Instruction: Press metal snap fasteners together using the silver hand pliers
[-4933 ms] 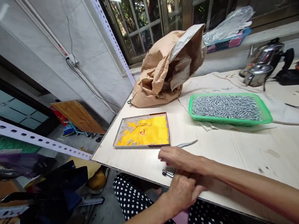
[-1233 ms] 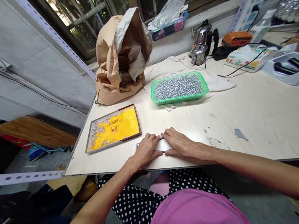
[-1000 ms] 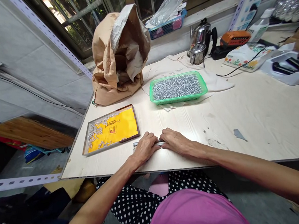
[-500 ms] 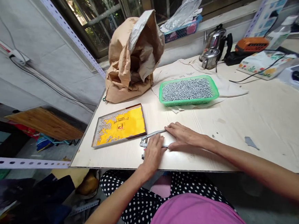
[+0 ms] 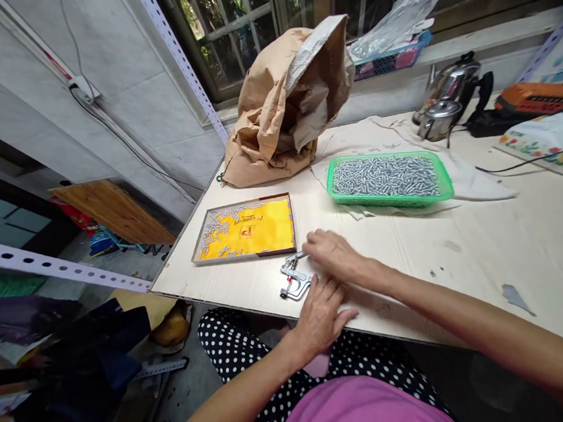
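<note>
A pair of silver hand pliers (image 5: 298, 288) with a C-shaped jaw, a small spring and a red bit lies on the table near its front edge, jaw pointing left. Closed over the upper handle is my right hand (image 5: 332, 254), hiding most of it. My left hand (image 5: 320, 312) has its fingers bent over the lower handle, close beneath the right hand, while its thumb sticks out to the right. Behind the jaw, a shallow tray (image 5: 246, 258) with a yellow lining holds small metal pins (image 5: 213, 229), mostly along its left side.
Farther back, a green plastic basket (image 5: 392, 199) is full of small metal pins. A crumpled brown paper sack (image 5: 267, 124) stands beside the window. At the right are a metal kettle (image 5: 457, 83), a small metal pot (image 5: 440, 120), an orange-black battery (image 5: 536, 98) and a grey scrap (image 5: 516, 298).
My left hand has slid right, off the pliers' jaw and onto the handle side, so the jaw now shows. My right hand has closed farther over the upper handle. The view has shifted left.
</note>
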Action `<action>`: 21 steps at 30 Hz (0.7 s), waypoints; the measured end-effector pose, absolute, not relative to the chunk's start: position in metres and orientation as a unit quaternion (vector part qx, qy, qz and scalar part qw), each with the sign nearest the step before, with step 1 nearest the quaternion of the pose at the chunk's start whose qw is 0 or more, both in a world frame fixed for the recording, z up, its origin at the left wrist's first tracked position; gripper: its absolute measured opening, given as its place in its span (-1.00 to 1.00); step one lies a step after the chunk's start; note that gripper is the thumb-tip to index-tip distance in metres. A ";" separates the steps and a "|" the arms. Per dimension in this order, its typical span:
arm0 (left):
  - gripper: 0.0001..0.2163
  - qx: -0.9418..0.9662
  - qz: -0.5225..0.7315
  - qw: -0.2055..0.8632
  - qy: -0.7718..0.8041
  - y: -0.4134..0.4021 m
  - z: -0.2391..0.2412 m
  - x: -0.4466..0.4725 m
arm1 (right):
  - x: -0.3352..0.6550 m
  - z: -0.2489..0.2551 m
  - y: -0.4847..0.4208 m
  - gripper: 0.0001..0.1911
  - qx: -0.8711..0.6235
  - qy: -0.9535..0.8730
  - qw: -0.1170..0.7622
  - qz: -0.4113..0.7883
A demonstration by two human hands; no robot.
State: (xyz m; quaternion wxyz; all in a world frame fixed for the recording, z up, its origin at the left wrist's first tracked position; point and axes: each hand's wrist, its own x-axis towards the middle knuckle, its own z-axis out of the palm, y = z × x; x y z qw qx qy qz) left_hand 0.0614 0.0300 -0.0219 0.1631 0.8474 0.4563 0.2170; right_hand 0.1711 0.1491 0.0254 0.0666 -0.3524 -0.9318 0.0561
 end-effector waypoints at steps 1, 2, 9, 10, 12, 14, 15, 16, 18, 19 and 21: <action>-0.66 0.846 0.215 0.169 0.458 0.030 -0.025 0.062 | 0.160 0.026 0.141 -0.86 -0.296 -0.951 0.061 0.062; -0.69 0.845 0.208 0.171 0.462 0.029 -0.028 0.062 | 0.149 0.026 0.134 -0.86 -0.245 -0.966 0.050 0.066; -0.82 0.897 0.259 0.093 0.346 0.007 -0.003 0.049 | 0.108 0.011 0.127 -0.90 -0.122 -0.991 0.034 0.043; -0.83 0.898 0.288 0.063 0.327 0.008 0.008 0.039 | 0.107 0.007 0.129 -0.91 -0.120 -0.990 0.046 0.057; -0.83 0.873 0.336 -0.003 0.353 0.019 0.029 0.007 | 0.106 0.001 0.130 -0.92 -0.123 -0.982 0.085 0.117; -0.79 0.825 0.338 -0.055 0.449 0.041 0.046 -0.036 | 0.108 0.003 0.132 -0.90 -0.139 -0.958 0.155 0.198; -0.80 0.790 0.324 -0.073 0.515 0.056 0.052 -0.060 | 0.111 0.007 0.134 -0.90 -0.153 -0.940 0.199 0.232; -0.81 0.751 0.307 -0.083 0.578 0.071 0.056 -0.083 | 0.116 0.014 0.138 -0.89 -0.171 -0.919 0.246 0.255; -0.84 0.684 0.242 -0.054 0.686 0.101 0.059 -0.126 | 0.134 0.035 0.151 -0.86 -0.219 -0.879 0.335 0.260; -0.85 0.647 0.204 -0.023 0.735 0.115 0.059 -0.143 | 0.148 0.048 0.161 -0.86 -0.244 -0.862 0.372 0.243; -0.84 0.587 0.154 0.018 0.795 0.138 0.053 -0.166 | 0.181 0.070 0.185 -0.84 -0.319 -0.835 0.417 0.167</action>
